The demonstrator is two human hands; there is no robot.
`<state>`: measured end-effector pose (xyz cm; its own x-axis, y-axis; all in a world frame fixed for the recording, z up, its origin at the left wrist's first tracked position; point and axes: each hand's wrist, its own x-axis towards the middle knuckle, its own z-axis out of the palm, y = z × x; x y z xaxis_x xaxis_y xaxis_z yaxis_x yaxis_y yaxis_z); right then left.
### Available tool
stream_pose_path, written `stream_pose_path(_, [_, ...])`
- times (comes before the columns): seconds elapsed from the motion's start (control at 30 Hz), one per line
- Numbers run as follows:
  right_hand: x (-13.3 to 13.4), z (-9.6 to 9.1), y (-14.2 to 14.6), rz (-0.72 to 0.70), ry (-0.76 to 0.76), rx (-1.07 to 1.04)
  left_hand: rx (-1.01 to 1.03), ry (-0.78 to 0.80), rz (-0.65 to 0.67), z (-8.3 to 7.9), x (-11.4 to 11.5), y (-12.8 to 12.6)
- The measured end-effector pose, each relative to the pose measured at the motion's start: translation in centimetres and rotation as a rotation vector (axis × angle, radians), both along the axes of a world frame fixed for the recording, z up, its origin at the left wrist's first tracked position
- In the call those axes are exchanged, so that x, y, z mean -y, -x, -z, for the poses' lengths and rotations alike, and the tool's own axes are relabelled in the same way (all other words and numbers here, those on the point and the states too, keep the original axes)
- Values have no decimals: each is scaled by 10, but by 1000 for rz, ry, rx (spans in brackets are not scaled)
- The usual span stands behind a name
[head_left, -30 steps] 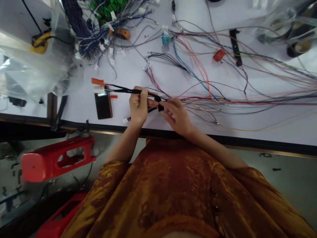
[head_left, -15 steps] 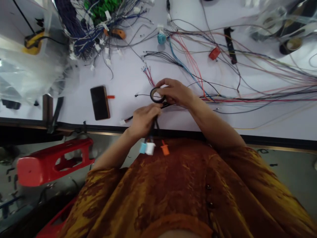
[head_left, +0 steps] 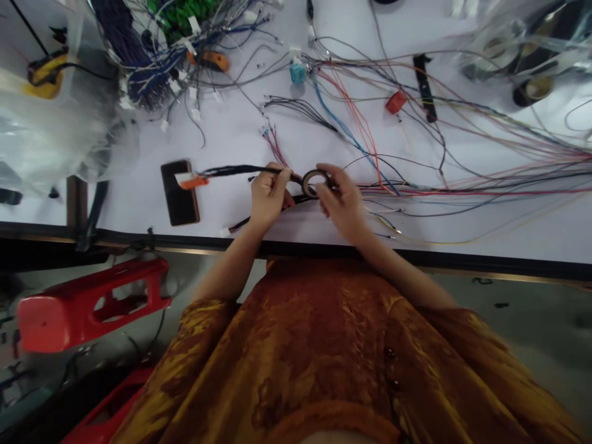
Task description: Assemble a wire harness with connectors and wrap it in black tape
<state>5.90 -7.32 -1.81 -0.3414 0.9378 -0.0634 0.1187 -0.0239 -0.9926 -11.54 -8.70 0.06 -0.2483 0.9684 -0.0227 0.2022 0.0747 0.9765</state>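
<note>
My left hand (head_left: 271, 194) is closed on a black-wrapped wire bundle (head_left: 235, 169), which stretches out to the left. White and orange connectors (head_left: 192, 180) at its end hang over the phone (head_left: 178, 203). In my right hand (head_left: 341, 200) a roll of black tape (head_left: 316, 184) is gripped between thumb and fingers, close against the bundle. Another branch, with a small white connector (head_left: 225, 232), passes below my left hand. To the right, long coloured wires (head_left: 444, 192) run along the table. Where the tape meets the bundle is partly hidden by my fingers.
A heap of dark blue wires (head_left: 152, 80) with white connectors lies at the back left beside an orange-handled tool (head_left: 210, 60). A blue connector (head_left: 297, 73) and a red connector (head_left: 396, 102) lie among wires. Plastic bags (head_left: 60, 135) occupy the left. A red stool (head_left: 92, 305) stands below the table edge.
The wire bundle's connector end has swung from hanging by my body up to the left, over the phone. My left hand has turned upward; my right hand and tape roll have shifted slightly right.
</note>
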Motion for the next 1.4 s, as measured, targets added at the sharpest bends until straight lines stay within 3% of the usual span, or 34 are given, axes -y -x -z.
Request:
stream_pose_path(0.07, [22, 4, 5, -97, -177, 118, -56, 27, 10, -12, -4, 1])
stream_pose_path(0.17, [34, 2, 5, -282, -314, 167, -103, 43, 80, -26, -5, 3])
stream_pose_path(0.27, [18, -14, -2, -145, -314, 107, -221, -42, 125, -34, 5, -1])
stream_pose_path(0.33, [-3, -23, -6, -64, -191, 90, -436, -144, 188, -35, 17, -6])
stream_pose_path(0.43, [-34, -24, 0, -201, 114, 13, -744, -309, 356, -28, 33, -12])
stream_pose_path(0.5, [-47, -16, 7, -253, 273, -84, -767, -371, 401, -18, 39, -11])
stream_pose_path(0.57, [-51, -8, 12, -178, 359, -154, -668, -368, 301, -5, 39, -5])
stream_pose_path(0.63, [-46, -4, 10, -84, 368, -167, -482, -289, 113, 6, 35, 1])
stream_pose_path(0.7, [-31, -6, 4, -32, 299, -135, -288, -168, -15, 13, 28, 5])
stream_pose_path(0.87, [18, -7, -6, -6, 15, 56, -92, -24, -78, 13, 6, 3])
stream_pose_path(1.03, [43, 4, 0, -253, -212, 283, -88, 7, -4, 4, -3, -2])
stream_pose_path(1.1, [39, 3, -4, -294, -236, 269, -106, 8, 35, -1, -1, -2])
stream_pose_path(1.23, [10, -7, -14, -177, -276, 173, -229, -39, 120, -16, 7, -4])
stream_pose_path(1.4, [-31, -8, -9, -169, -332, 244, -733, -110, 259, -27, 5, -19])
